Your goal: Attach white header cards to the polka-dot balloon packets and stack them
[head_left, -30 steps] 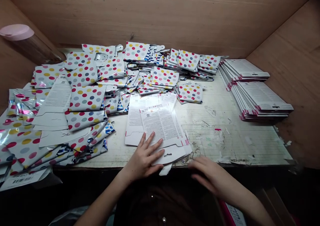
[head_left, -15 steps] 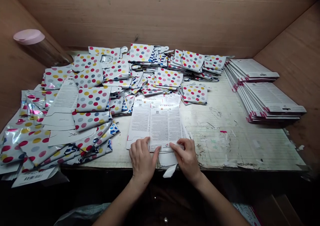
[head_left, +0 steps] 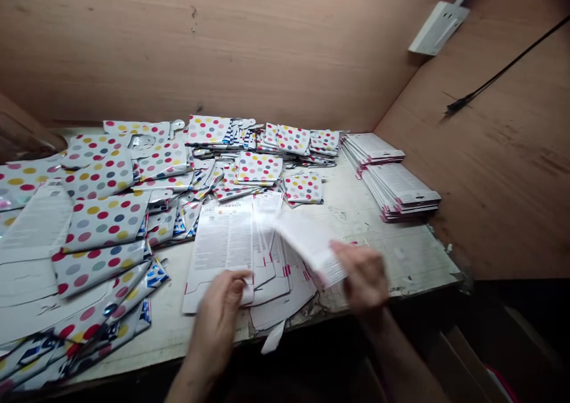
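Two tidy stacks of white card packets (head_left: 396, 183) lay far right, many polka-dot foil packets (head_left: 100, 222) lay heaped left, the right hand (head_left: 365, 278) pinched a blurred white card (head_left: 307, 243), and the left hand (head_left: 216, 323) half-curled on loose printed cards (head_left: 222, 254).

We look out from one camera worn on the person's head. It faces forward and down, so we see past the arms and onto a worktable (head_left: 392, 254). The left hand (head_left: 218, 326) and right hand (head_left: 365, 278) are close to us, low in the picture. A wooden wall (head_left: 222, 47) stands at the far side of the table, and a side wall (head_left: 503, 154) is on our right. The table's front edge (head_left: 276, 338) looks tilted, lower on our left. This one view shares its scene with no other.
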Action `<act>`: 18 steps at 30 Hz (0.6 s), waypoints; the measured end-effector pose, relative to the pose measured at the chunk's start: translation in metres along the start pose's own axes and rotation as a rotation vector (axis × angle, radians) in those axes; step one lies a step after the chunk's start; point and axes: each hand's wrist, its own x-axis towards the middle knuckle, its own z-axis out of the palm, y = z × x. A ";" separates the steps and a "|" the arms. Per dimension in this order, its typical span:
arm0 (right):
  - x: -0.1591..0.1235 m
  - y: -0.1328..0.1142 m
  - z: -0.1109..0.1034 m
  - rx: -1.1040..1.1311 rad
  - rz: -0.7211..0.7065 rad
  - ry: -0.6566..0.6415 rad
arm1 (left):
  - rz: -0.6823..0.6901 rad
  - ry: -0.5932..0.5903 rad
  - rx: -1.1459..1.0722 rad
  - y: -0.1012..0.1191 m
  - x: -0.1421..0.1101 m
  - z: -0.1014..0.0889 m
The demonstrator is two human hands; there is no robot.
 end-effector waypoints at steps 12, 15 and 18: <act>0.001 0.303 -0.011 -0.266 0.402 -0.198 | -0.371 0.323 0.575 -0.037 0.027 -0.014; 0.008 0.307 -0.006 -0.243 0.489 -0.238 | -0.447 0.290 0.340 -0.039 0.026 -0.023; 0.019 0.285 -0.010 -0.247 0.568 -0.194 | -0.458 0.305 -0.086 -0.042 0.022 -0.032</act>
